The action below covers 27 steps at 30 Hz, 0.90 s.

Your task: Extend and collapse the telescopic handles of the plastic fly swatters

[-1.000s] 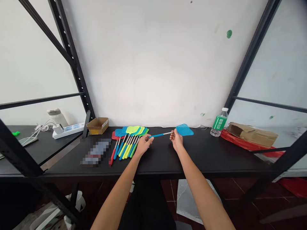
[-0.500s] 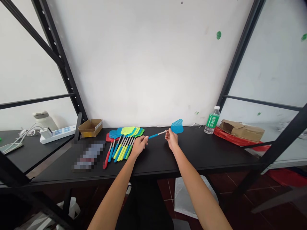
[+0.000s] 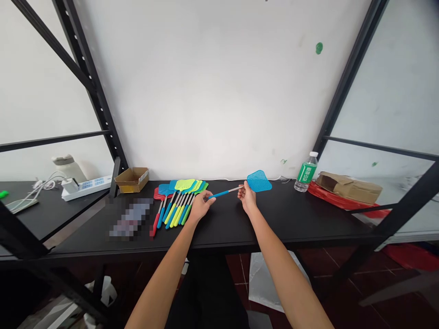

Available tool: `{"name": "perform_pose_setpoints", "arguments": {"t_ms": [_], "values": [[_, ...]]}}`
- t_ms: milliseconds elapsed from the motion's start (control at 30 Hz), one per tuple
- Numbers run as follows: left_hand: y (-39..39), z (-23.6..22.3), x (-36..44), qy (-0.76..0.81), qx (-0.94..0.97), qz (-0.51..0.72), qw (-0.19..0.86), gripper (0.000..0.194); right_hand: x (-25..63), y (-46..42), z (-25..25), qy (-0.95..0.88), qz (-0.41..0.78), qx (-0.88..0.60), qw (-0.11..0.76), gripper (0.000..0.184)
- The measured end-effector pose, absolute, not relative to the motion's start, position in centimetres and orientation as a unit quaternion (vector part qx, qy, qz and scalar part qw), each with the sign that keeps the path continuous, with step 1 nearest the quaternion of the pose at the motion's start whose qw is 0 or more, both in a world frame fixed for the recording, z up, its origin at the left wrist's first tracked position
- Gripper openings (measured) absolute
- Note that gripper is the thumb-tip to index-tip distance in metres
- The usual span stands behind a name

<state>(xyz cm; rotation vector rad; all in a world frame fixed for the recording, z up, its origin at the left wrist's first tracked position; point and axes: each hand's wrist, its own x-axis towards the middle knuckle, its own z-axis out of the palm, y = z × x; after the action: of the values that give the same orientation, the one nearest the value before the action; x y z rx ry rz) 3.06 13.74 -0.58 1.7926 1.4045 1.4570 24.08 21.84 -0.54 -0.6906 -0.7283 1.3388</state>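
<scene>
A blue fly swatter point(image 3: 259, 181) is held above the black table, its mesh head to the right and its blue handle to the left. My left hand point(image 3: 201, 205) is closed on the handle end. Around the metal shaft, just below the mesh head, my right hand point(image 3: 247, 197) is closed with thumb and fingers. Left of my left hand lies a row of several fly swatters point(image 3: 178, 203) in red, blue, yellow-green and green, heads toward the wall and overlapping, handles toward me.
An open cardboard box point(image 3: 132, 180) and a power strip point(image 3: 89, 187) stand at the left. On the right are a water bottle point(image 3: 306, 172) and a brown cardboard package point(image 3: 350, 187) on red plastic. Black metal posts point(image 3: 346, 77) frame the table point(image 3: 274, 224).
The held swatter's mesh head has turned to show more of its flat face. Both hands keep their hold, and the whole view has shifted slightly.
</scene>
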Motion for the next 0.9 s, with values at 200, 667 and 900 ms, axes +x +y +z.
{"name": "perform_pose_setpoints", "arguments": {"t_ms": [200, 667, 900], "values": [[14.09, -0.91, 2.95, 0.506, 0.636, 0.539, 0.221, 0.024, 24.16, 21.91, -0.45, -0.333, 0.604, -0.320, 0.649, 0.045], [14.34, -1.22, 2.90, 0.518, 0.606, 0.558, 0.231, 0.025, 24.09, 21.79, -0.67, -0.339, 0.595, -0.335, 0.647, 0.049], [13.84, -0.80, 3.14, 0.519, 0.607, 0.559, 0.224, 0.029, 23.96, 21.72, -0.70, -0.346, 0.581, -0.341, 0.654, 0.045]]}}
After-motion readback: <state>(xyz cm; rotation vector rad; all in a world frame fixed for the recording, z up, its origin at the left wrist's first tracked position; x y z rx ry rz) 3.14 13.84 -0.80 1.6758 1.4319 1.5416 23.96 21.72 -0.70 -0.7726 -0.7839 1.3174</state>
